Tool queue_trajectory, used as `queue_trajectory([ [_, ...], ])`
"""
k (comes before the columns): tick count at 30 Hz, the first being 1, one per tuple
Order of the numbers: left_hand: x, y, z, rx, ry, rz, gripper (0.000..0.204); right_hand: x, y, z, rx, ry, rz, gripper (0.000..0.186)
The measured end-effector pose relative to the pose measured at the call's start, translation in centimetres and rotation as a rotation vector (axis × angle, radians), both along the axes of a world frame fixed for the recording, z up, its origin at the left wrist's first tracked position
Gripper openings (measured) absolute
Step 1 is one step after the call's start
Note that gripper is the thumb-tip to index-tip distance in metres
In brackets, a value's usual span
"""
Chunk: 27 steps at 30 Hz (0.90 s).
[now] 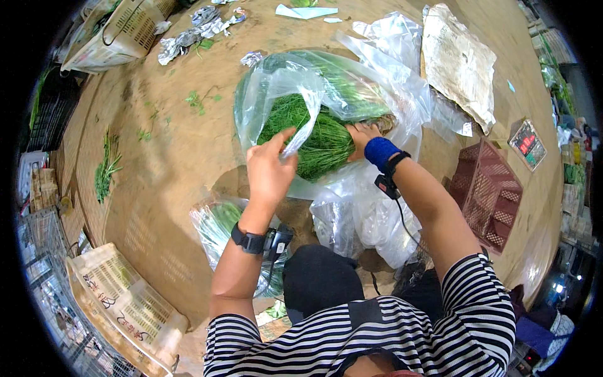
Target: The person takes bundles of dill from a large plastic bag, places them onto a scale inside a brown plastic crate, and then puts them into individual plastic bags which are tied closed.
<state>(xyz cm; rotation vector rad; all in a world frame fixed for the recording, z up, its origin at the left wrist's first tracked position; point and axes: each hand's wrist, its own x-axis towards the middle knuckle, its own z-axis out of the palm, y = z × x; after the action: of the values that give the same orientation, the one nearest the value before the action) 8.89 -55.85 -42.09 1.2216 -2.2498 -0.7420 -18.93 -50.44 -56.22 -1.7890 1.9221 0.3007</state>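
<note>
because the clear bag [265, 80] would likely sag shut by itself, the left hand [271, 168] pinches 1 fold of its edge, while the right hand [363, 139] rests against the green bunch [323, 149] inside, seemingly steadying it (those fingers are partly hidden; i can't tell if they grip).

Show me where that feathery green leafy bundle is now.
In the head view, the feathery green leafy bundle lies just above centre, in the opening of a large clear plastic bag, with the right hand on its right side.
</note>
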Motion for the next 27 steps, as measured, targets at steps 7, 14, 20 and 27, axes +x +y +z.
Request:
queue_trajectory([
  [7,6.6,1.0,0.0,0.195,0.421,0.288,0.016,1.4,2.7,-2.4,-0.173,0.015,-0.092,0.083],
  [14,7.9,2.5,-2.1,0.196,0.538,0.360,0.016,3.3,7.5,-4.0,-0.336,0.049,-0.063,0.070],
  [20,8.7,2.0,-1.7,0.258,0.668,0.475,0.015,-0.9,2.3,-2.7,0.141,-0.361,0.093,0.072],
  [27,9.2,0.4,0.6,0.359,0.780,0.348,0.011,-13.9,-4.8,2.3,-0.559,-0.596,-0.851,0.026],
])
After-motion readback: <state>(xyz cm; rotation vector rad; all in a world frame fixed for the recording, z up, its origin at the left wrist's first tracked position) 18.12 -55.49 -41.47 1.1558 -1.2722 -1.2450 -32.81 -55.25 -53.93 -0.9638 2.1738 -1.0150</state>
